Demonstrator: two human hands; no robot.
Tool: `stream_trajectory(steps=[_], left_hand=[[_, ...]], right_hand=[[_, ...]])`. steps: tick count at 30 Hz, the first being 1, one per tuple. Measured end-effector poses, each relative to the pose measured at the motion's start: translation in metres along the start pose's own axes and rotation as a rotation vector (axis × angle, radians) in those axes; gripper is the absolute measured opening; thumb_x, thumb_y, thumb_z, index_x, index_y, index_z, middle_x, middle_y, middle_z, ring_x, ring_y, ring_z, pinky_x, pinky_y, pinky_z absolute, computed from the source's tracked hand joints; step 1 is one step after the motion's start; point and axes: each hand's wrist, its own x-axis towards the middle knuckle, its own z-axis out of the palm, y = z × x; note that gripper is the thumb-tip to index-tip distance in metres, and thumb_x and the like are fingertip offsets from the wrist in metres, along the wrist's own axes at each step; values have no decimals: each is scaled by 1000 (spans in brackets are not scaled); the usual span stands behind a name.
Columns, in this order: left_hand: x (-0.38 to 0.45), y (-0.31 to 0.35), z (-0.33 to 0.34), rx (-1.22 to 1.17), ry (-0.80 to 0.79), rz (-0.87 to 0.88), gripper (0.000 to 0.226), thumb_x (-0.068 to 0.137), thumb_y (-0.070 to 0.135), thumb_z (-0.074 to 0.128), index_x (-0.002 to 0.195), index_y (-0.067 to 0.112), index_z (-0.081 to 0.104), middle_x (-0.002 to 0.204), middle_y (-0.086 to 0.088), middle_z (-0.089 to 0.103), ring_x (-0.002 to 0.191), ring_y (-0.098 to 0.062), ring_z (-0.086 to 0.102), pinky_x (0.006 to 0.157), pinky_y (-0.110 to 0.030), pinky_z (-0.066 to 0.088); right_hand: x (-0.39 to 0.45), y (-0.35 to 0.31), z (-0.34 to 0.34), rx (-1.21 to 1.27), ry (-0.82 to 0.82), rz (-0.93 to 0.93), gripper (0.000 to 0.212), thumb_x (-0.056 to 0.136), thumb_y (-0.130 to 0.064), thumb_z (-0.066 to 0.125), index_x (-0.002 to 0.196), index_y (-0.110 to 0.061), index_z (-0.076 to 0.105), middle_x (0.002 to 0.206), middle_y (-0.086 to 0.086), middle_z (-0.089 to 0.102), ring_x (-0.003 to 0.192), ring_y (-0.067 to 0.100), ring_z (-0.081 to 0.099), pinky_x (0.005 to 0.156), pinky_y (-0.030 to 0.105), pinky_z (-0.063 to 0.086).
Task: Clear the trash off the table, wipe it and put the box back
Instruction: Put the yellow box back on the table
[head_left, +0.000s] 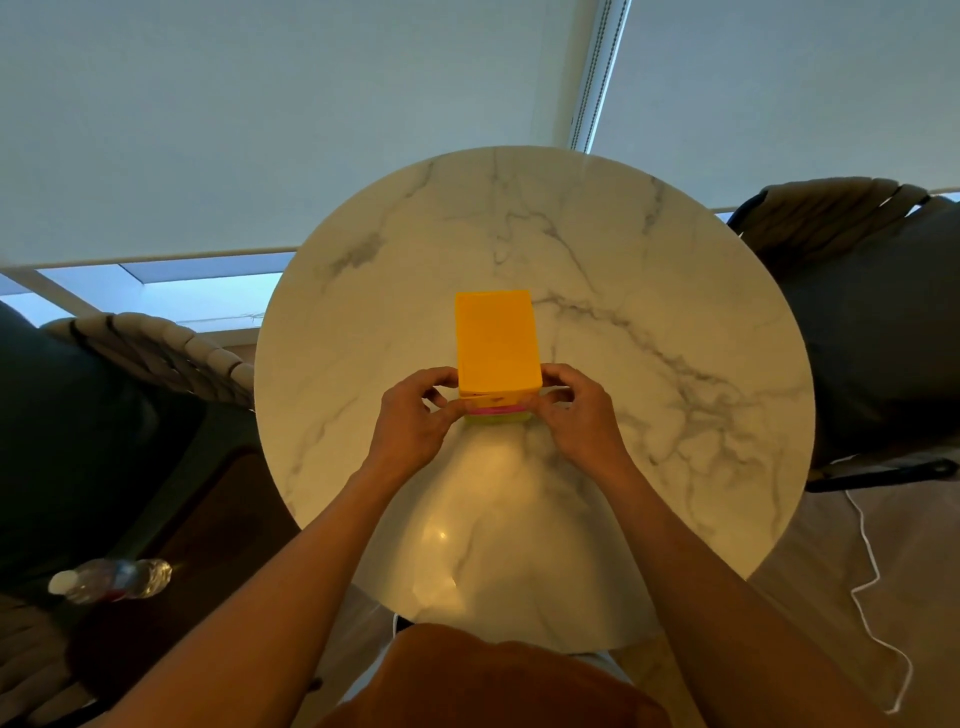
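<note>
A yellow box (496, 340) with a pink and green band along its near lower edge stands at the middle of the round white marble table (649, 291). My left hand (415, 421) grips the box's near left corner, fingers curled round it. On the opposite side my right hand (576, 413) holds the near right corner the same way. I cannot tell whether the box rests on the table or is lifted slightly. No trash or cloth shows on the tabletop.
A dark woven chair (852, 291) stands to the right of the table, another chair (130, 364) to the left. A plastic water bottle (111, 579) lies on a dark surface at lower left. A white cord (878, 582) trails on the floor at right.
</note>
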Motion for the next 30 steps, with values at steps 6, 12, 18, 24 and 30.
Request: stream_trajectory(steps=[6, 12, 18, 24, 30], left_hand=[[42, 6, -1, 27, 20, 28, 26, 82, 27, 72, 107, 32, 65, 103, 13, 64, 78, -8, 56, 69, -20, 45], [101, 13, -2, 76, 46, 33, 26, 84, 26, 71, 110, 29, 67, 103, 12, 65, 78, -6, 57, 65, -12, 39], [171, 21, -3, 88, 104, 12, 26, 84, 21, 72, 110, 25, 68, 102, 12, 66, 78, -9, 59, 67, -13, 42], [235, 29, 7, -76, 247, -61, 27, 81, 5, 69, 101, 21, 60, 95, 3, 70, 77, -4, 66, 64, -11, 50], [281, 42, 23, -241, 386, -123, 23, 81, 11, 70, 95, 23, 55, 93, 2, 70, 86, -4, 67, 70, -14, 52]], right_hand=[[44, -7, 0, -14, 17, -41, 29, 86, -17, 69, 113, -23, 64, 104, -8, 63, 87, 1, 58, 72, 12, 49], [108, -12, 2, -28, 31, -68, 31, 86, -20, 69, 117, -20, 65, 104, -3, 66, 89, 8, 60, 74, 18, 49], [179, -26, 9, -52, 67, -104, 35, 89, -18, 64, 124, -18, 62, 105, -3, 63, 89, 12, 60, 77, 24, 52], [246, -39, 15, -30, 131, -165, 31, 88, -12, 63, 118, -19, 65, 100, -3, 67, 84, 5, 61, 66, 4, 44], [294, -48, 20, 20, 209, -164, 19, 87, -13, 66, 106, -16, 63, 90, -9, 62, 72, -5, 57, 61, 3, 44]])
